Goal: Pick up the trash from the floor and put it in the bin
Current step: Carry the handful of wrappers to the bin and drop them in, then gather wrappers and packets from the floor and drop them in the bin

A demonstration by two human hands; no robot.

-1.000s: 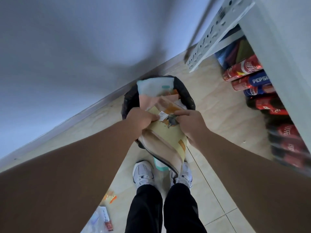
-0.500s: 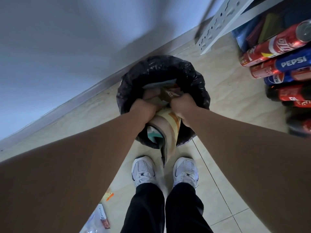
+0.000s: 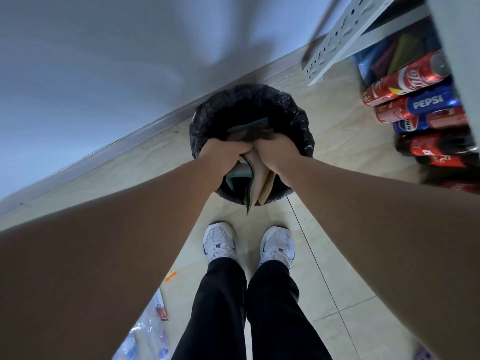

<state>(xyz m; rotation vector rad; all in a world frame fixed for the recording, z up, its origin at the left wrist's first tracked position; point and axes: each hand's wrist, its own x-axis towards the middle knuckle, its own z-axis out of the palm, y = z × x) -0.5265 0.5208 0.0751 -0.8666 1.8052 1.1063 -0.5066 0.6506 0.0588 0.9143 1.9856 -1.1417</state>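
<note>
A: Head view: where's the trash?

B: The trash (image 3: 261, 178), a wad of tan and teal wrappers, is pushed into the mouth of the bin (image 3: 298, 118), its lower edge hanging over the rim at 6 o'clock.

A: And the hands?

B: Left hand (image 3: 223, 158) curled shut on the wad at its 9 o'clock side, right hand (image 3: 279, 154) closed on it at 3 o'clock, knuckles touching.

A: Anything else around?

B: Cans (image 3: 410, 100) lie at 2 o'clock of the bin. Shoes (image 3: 219, 242) stand at 6 o'clock. A clear wrapper (image 3: 145, 333) lies on the floor (image 3: 350, 294) at 7 o'clock.
</note>
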